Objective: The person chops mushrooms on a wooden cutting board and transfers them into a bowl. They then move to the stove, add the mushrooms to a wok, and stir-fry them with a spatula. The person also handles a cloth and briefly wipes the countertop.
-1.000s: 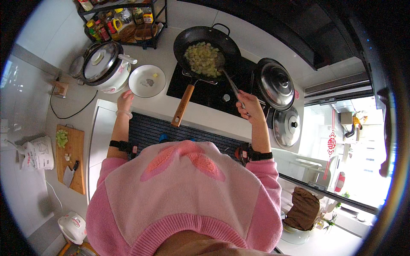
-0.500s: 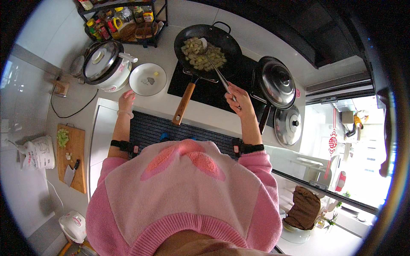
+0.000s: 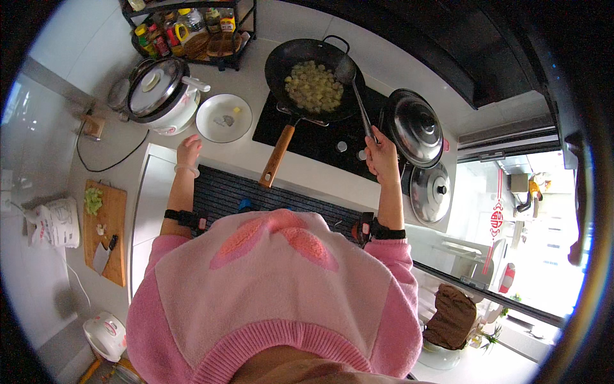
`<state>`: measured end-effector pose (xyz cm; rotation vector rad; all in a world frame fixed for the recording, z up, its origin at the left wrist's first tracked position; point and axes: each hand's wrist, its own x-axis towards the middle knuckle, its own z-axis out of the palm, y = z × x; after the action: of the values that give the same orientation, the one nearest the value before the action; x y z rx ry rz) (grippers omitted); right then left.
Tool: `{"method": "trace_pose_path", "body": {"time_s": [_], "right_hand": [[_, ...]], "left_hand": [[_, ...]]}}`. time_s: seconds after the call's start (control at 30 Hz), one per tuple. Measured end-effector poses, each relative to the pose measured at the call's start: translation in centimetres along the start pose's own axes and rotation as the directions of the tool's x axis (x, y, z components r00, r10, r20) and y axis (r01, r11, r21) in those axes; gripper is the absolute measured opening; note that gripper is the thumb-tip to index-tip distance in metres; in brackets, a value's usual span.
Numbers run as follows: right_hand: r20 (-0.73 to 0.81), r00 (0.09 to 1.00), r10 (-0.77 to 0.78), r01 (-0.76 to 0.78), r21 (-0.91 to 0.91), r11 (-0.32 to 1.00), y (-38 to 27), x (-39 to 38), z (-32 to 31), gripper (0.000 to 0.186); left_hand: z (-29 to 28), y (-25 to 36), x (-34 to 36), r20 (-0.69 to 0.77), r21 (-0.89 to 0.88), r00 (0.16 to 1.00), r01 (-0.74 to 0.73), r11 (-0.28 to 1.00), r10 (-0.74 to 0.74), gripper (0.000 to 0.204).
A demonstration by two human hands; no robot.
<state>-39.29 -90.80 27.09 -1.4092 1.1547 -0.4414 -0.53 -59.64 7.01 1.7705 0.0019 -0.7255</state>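
Note:
My right hand (image 3: pixel 382 155) is wrapped round the handle of a long metal spatula (image 3: pixel 362 104). Its broad blade rests at the right inner side of a black wok (image 3: pixel 279 69). Pale yellow-green diced food (image 3: pixel 313 86) is gathered in the middle of the wok. The wok's wooden handle (image 3: pixel 277 155) points toward me, with no hand on it. My left hand (image 3: pixel 188 152) hangs at the counter's front edge with its fingers curled in; nothing shows in it. Just beyond it is a white enamel dish (image 3: pixel 213 132) with a few small bits inside.
A black cooktop (image 3: pixel 307 137) lies under the wok. Right of it stand a lidded pan (image 3: pixel 412 128) and a glass lid (image 3: pixel 430 190). A rice cooker (image 3: pixel 167 115) and a spice rack (image 3: pixel 192 57) are at left. A cutting board (image 3: pixel 115 211) carries a knife (image 3: pixel 102 256) and chopped greens.
My right hand has moved right with the spatula. The spatula's blade has gone from the wok's left-middle to its right side, and the food now lies heaped in the centre.

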Motion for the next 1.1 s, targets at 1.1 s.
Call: {"method": "trace_pose_path", "body": {"time_s": [1.1], "right_hand": [[0.006,0.881,-0.473,0.366,-0.643,0.673,-0.7,-0.4,3.4,0.045]], "left_hand": [[6.5,0.9,10.0,0.267,0.544,0.888,-0.459,0.702,0.375,0.041]]}}
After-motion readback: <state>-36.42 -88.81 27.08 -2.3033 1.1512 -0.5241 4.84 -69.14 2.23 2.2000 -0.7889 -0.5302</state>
